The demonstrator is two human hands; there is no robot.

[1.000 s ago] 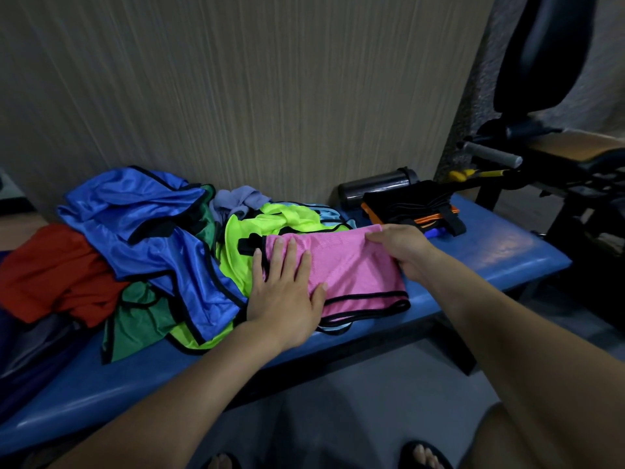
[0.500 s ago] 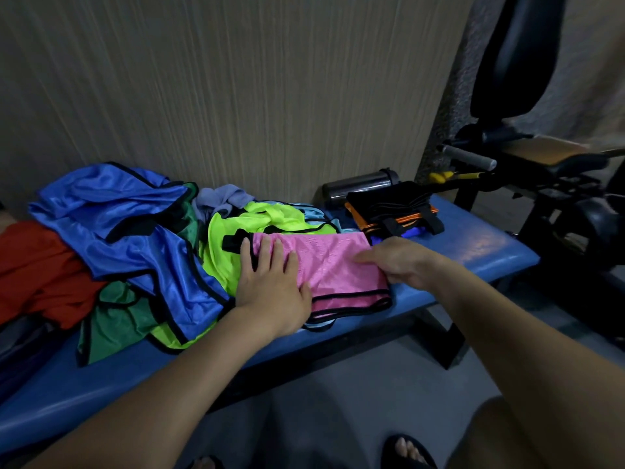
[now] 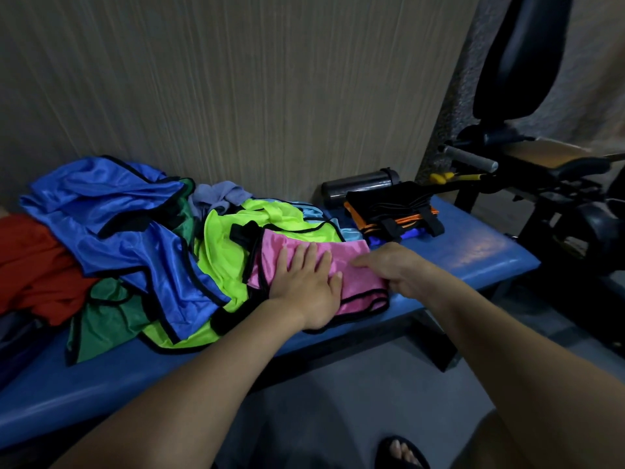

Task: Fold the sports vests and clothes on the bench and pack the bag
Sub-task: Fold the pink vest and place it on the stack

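We see the pink vest (image 3: 355, 277), shiny mesh with black trim, folded into a rectangle whose long axis runs left to right along the blue padded counter (image 3: 473, 252). The left hand (image 3: 306, 282) presses flat on it, fingers spread; the right hand (image 3: 399, 269) rests on its right end, its grip hidden from us.

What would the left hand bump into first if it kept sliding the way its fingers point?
Probably the lime-green vest just beyond the pink vest that the left hand presses; depth is hard to judge.
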